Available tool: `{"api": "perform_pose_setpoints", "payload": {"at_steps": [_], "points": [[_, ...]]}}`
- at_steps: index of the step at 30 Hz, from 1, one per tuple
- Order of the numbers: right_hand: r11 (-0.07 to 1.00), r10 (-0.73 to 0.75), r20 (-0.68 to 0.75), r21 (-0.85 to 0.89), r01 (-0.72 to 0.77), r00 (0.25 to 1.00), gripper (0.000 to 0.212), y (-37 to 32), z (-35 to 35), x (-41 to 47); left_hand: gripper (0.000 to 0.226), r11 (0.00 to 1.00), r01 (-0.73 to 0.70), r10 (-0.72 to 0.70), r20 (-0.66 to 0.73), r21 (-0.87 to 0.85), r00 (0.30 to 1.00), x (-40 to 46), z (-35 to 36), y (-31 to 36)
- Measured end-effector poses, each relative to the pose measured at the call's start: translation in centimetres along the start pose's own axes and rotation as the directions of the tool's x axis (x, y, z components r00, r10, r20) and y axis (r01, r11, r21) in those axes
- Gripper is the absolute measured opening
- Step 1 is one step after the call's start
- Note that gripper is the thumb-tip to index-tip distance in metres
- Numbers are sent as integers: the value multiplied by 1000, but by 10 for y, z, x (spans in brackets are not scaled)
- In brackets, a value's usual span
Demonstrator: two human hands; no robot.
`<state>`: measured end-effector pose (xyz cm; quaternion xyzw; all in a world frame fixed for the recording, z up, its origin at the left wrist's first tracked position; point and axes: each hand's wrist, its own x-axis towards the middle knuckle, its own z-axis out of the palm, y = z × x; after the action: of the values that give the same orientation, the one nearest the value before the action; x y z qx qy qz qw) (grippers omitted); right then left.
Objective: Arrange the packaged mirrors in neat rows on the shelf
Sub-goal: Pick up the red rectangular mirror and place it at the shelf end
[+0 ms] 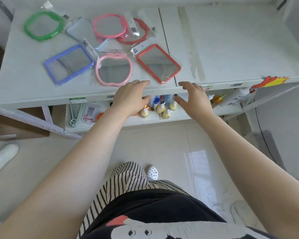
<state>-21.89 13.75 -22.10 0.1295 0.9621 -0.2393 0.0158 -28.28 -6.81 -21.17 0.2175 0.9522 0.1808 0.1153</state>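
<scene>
Both hands, the left hand (131, 96) and right hand (193, 97), hover spread and empty, likely to nudge the red rectangular bagged mirror (158, 63) off the white shelf (231, 49) edge.

Black printed top (155, 209), striped trousers (128, 180)

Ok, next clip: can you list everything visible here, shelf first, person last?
Green mirror: one, back left of top shelf.
Pink mirrors: two, one back centre, one front centre.
Red round mirror: one, partly under the back pink one.
Blue rectangular mirror: one, front left.
Red rectangular mirror: one, front, right of the pink.
Pale blue packet: one, between green and pink.
Pump bottles: several, yellowish, lower shelf.
Left hand: open, at shelf edge, empty.
Right hand: open, at shelf edge, empty.
</scene>
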Motion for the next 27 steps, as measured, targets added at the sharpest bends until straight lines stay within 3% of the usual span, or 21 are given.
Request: {"api": "perform_pose_setpoints", "payload": {"at_steps": [12, 18, 22, 25, 27], "points": [[994, 97, 4, -43, -96, 995, 52, 9, 13, 105, 46, 998, -3, -1, 59, 70, 998, 112, 22, -20], [981, 193, 61, -5, -193, 979, 51, 15, 29, 145, 48, 951, 266, -245, 141, -156, 959, 140, 38, -21], [961, 255, 60, 94, -260, 965, 47, 20, 41, 165, 56, 828, 433, -374, 223, -355, 900, 159, 43, -22], [940, 311, 56, 128, -316, 949, 53, 25, 48, 177, 21, 595, 522, -433, 303, -611, 849, 169, 44, -16], [925, 343, 55, 154, -348, 938, 57, 29, 51, 184, 23, 404, 578, -471, 381, -709, 796, 173, 44, -13]]}}
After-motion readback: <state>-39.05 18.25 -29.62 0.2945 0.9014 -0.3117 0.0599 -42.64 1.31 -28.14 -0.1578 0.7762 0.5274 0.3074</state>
